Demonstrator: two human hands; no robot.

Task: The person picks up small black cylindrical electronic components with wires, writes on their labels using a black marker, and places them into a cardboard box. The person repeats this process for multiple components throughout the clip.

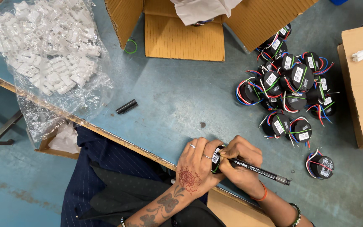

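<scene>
Hands together at table edge, left hand (195, 164) gripping black round component (216, 159), right hand (241, 162) clasping marker (260, 171)

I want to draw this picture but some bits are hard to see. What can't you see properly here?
All in the head view:
- The black round part: mostly covered by the left hand and right hand.
- The marker tip: hidden behind the fingers.
- Inside the cardboard box: covered by white paper and cut off by the top edge.
- The white pieces in the plastic bag: too small and jumbled to count.
</scene>
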